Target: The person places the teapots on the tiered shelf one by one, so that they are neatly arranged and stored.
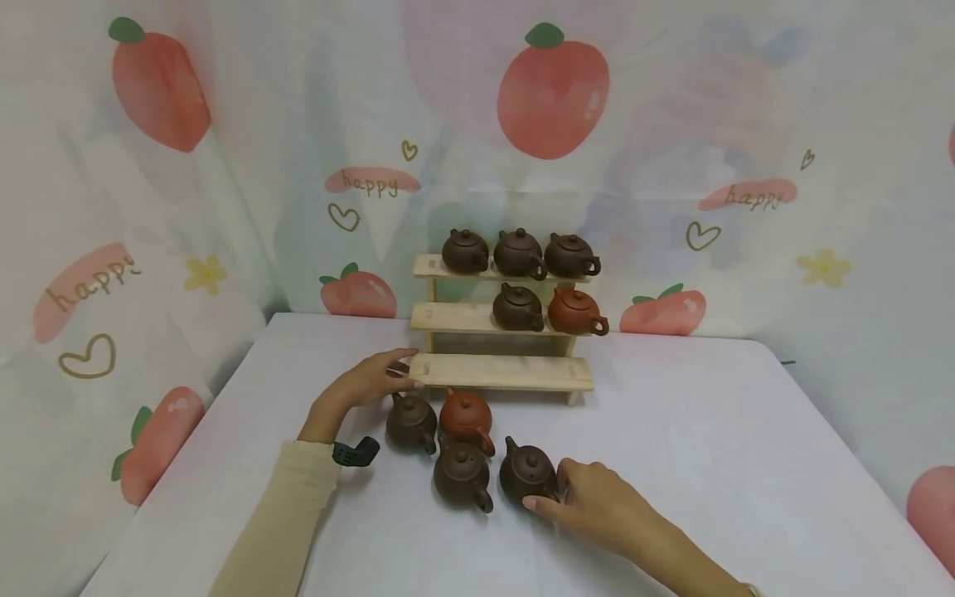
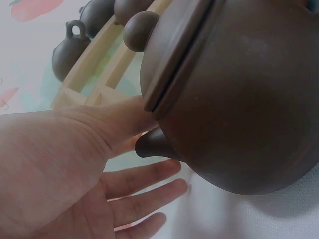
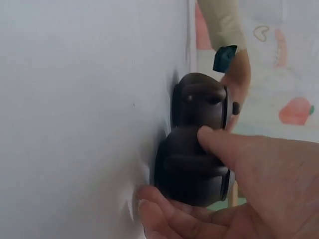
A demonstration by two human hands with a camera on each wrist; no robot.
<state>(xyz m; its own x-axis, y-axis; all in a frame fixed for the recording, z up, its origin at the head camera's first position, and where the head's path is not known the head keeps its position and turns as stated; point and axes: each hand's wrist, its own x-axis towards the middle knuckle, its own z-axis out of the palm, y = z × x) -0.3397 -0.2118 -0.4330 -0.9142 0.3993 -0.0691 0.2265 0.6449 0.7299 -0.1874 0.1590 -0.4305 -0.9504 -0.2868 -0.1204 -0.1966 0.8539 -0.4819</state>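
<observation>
On the white table, my right hand (image 1: 600,502) grips a dark brown teapot (image 1: 525,477) by its handle side. The thumb lies against its near side and the fingers reach round the other, as the right wrist view shows. My left hand (image 1: 366,381) is at the left end of the lowest board of a wooden stand (image 1: 507,372), its outer fingers straight and spread in the left wrist view. Close in front of it stands another dark teapot (image 1: 409,424), its spout (image 2: 154,144) overlapping the hand there. Part of the thumb is hidden behind this teapot.
A reddish teapot (image 1: 466,417) and a dark teapot (image 1: 461,477) stand between the hands. Three dark teapots (image 1: 518,254) line the top board. The middle board carries a dark teapot (image 1: 516,307) and a reddish one (image 1: 573,312). Printed cloth (image 1: 462,99) hangs behind.
</observation>
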